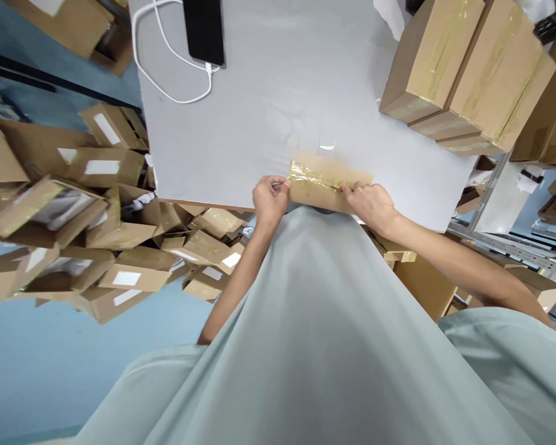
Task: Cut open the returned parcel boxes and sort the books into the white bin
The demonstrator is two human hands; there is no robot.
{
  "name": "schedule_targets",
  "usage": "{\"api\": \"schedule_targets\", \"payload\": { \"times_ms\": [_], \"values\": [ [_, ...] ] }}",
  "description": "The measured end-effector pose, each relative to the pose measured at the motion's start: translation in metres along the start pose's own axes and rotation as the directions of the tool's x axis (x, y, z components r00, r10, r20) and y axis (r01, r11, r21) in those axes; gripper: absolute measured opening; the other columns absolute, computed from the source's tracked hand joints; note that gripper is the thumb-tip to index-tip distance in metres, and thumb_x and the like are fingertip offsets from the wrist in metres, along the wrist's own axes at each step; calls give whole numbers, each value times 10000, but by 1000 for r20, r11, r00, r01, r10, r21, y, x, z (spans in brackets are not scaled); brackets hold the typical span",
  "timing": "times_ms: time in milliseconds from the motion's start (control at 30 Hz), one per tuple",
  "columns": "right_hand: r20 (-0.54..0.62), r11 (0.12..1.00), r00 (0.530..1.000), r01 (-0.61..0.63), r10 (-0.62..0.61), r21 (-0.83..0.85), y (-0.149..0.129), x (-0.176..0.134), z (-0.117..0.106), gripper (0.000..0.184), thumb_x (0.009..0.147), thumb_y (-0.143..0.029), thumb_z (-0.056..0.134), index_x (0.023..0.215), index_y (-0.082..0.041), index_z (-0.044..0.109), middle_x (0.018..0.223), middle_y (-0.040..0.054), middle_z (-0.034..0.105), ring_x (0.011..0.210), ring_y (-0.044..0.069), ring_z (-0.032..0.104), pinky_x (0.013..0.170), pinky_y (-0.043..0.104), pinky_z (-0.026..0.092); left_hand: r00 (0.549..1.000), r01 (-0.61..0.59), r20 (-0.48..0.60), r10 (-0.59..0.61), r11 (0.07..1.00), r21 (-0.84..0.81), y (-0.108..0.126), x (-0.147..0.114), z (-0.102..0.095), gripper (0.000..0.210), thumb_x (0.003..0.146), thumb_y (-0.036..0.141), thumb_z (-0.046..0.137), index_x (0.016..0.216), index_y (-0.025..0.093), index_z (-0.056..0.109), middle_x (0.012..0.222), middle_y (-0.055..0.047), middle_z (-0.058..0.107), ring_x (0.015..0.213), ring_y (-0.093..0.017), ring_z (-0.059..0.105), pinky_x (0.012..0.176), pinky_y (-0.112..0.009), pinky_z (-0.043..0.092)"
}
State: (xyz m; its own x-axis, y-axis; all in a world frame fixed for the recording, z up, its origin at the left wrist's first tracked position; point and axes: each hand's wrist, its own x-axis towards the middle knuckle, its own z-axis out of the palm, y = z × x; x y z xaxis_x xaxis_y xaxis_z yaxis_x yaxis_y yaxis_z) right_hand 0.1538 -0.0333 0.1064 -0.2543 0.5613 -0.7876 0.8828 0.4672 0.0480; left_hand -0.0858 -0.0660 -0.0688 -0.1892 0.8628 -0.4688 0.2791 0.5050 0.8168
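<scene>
Fingers (285, 185) on a taped box (319, 194)
Left hand (269, 198) pinches its left end; right hand (372, 204) touches its top, grip unclear. Long axis runs sideways, slightly slanted.

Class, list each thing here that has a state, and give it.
Phone: screen dark, plugged in.
Cable: looped, connected to the phone.
Taped box: tape across top; whether fully sealed, unclear.
Left hand: curled, at the box's left end.
Right hand: fingers bent, touching its right part.
Table boxes: taped shut.
Boxes at left: piled, several open.
</scene>
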Motion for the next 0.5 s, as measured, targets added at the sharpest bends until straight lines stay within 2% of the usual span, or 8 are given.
{"api": "schedule_targets", "payload": {
  "times_ms": [67,200,400,500],
  "values": [
    [32,999,998,-50,50,4,21,-16,19,531,1095,-47,368,1590,-101,551,1163,249,778,994,310,800,736,355,451,1000,11,-5,-11,1000,8,-1,0,0,114,880,301,790,956,219,766,988,-59,800,890,-251,757,852,-359,600],
    [41,995,994,-100,100,3,57,-42,55,625,1080,-45,397,1677,-206,486,1209,206,767,915,273,791,700,346,405,1000,0,-9,0,999,40,2,-1,7,104,862,290,806,933,224,767,896,-40,784,876,-249,743,864,-352,591],
    [1,997,997,-80,80,19,87,-65,87,666,1059,-26,434,1666,-290,504,1213,151,771,874,235,750,664,331,348,996,85,-30,-80,977,197,20,-7,19,164,869,305,779,983,187,790,824,-36,756,763,-223,688,792,-335,562],
    [-20,992,992,-120,121,31,102,-76,107,640,1061,-37,432,1647,-273,537,1197,165,774,874,242,743,665,337,339,995,103,-40,-96,964,247,24,-4,16,184,890,300,753,1017,171,786,873,-47,769,791,-221,704,808,-333,569]
  ]
}}
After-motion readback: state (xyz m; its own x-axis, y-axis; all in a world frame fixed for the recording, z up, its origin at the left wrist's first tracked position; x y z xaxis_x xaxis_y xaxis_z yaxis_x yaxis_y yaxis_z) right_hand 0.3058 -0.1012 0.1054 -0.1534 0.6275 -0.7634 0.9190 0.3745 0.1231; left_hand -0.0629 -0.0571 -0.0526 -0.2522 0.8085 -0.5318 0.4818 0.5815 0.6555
